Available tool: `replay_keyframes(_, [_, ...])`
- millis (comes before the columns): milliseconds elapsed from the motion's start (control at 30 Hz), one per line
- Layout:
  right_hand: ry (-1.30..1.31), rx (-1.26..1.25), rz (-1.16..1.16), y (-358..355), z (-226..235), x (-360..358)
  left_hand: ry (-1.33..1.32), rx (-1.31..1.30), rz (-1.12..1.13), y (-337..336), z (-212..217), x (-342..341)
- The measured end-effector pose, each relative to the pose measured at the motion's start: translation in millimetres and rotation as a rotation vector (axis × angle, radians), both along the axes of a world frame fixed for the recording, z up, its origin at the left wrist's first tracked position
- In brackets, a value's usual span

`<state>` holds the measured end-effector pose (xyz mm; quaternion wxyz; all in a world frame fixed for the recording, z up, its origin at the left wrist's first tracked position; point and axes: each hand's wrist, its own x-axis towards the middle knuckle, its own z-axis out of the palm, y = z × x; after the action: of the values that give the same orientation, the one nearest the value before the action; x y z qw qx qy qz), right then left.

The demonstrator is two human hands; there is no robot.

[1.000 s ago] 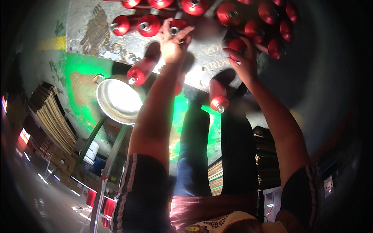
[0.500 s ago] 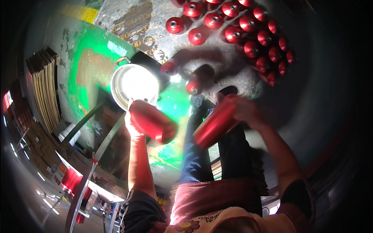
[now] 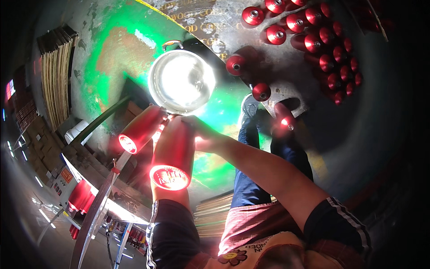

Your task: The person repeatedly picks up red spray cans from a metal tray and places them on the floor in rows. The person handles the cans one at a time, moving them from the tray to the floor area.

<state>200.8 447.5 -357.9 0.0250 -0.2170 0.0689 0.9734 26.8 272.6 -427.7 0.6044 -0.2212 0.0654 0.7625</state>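
Both hands have drawn back from the heap of red spools [image 3: 322, 49] at one o'clock. The right hand [image 3: 201, 132] now closes its grip around one large red spool [image 3: 172, 154]. A second red spool [image 3: 141, 130] sits at its ten o'clock, probably in the hidden left hand. Pickup is done, carrying under way beside the round metal pan [image 3: 181, 80].

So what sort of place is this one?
Probably a workshop or factory floor: many red cylinders lie on a worn board, stacked sheets stand by a green-painted floor, and both hands hold red cylinders.
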Motion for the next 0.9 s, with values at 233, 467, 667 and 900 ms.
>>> replay_keyframes(233, [-0.015, 0.295, -0.132, -20.9, 20.7, -13.7, 0.005, -0.015, 0.027, -29.0, 3.4, -2.4])
replay_keyframes(467, [-0.022, 0.026, -0.069, 15.8, -25.4, 64.2, -0.005, -0.023, 0.016, -32.0, -7.7, 32.0])
replay_keyframes(667, [-0.504, 0.526, -0.428, 101.6, -18.2, 288.8, 0.154, -0.104, -0.175, -2.0, -8.4, 99.0])
replay_keyframes(900, [-1.433, 1.617, -0.111, 116.9, -1.3, 434.2, 1.497, -0.553, -0.624, 94.0, 14.9, 209.9])
